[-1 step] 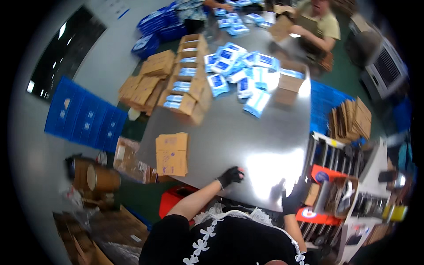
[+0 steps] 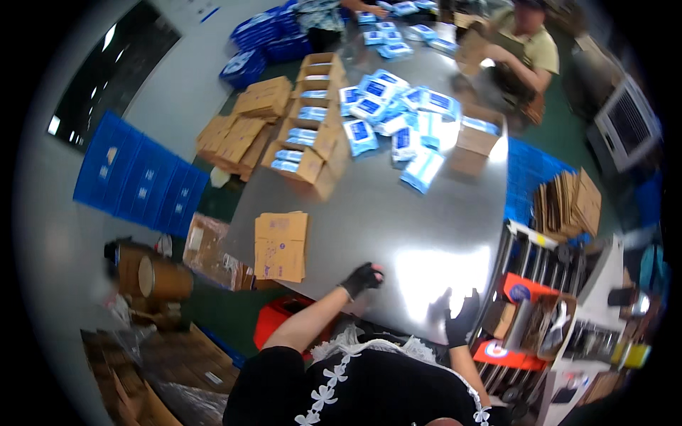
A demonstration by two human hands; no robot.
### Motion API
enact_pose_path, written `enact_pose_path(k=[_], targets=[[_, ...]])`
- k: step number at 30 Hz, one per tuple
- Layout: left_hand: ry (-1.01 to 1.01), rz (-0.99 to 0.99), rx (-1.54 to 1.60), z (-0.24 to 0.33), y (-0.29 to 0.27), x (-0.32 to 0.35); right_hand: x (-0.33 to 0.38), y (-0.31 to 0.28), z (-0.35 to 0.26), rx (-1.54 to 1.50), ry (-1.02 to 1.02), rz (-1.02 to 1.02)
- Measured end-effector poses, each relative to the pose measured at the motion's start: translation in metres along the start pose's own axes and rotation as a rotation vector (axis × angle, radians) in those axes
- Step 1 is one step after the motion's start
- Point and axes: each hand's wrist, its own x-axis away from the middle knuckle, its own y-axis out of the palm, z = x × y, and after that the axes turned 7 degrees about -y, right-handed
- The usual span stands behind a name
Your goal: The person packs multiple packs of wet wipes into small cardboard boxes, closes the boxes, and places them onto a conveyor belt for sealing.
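My left hand [image 2: 364,280], in a black glove, is over the near edge of the metal table [image 2: 341,231]. Its fingers are curled in; a pinkish spot shows at the fingertips, and whether anything is held is hidden. To the right, my right hand [image 2: 462,321], also black-gloved, is at the table's near right corner with thumb and fingers apart and nothing visible in it. Closest to my left hand lies a stack of flat brown cartons [image 2: 280,246]. Farther off, blue-and-white soft packs [image 2: 405,117] lie in a loose pile.
A row of open cartons [image 2: 307,165] holding packs runs along the left side. Another open carton [image 2: 476,145] stands at the right edge. A roller conveyor machine [image 2: 522,287] adjoins the table's right. A co-worker [image 2: 529,57] is at the far right, with a blue crate stack [image 2: 138,174] left.
Both hands have shifted slightly left over the table. My right hand has moved away from the machine's edge, with its fingers showing more spread. The view has turned a little.
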Motion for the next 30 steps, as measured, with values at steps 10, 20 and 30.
enact_pose_path(k=[10, 20, 30], targets=[[0.730, 0.767, -0.800, 0.258, -0.289, 0.049, -0.215, 0.222, -0.264, -0.308, -0.676, -0.503], [0.949, 0.907, -1.543, 0.561, -0.311, -0.151, -0.444, 0.394, -0.399, 0.086, -0.656, -0.521], [0.556, 1.044, -1.851, 0.689, -0.339, -0.321, -0.475, 0.441, -0.371, -0.099, -0.681, -0.405]])
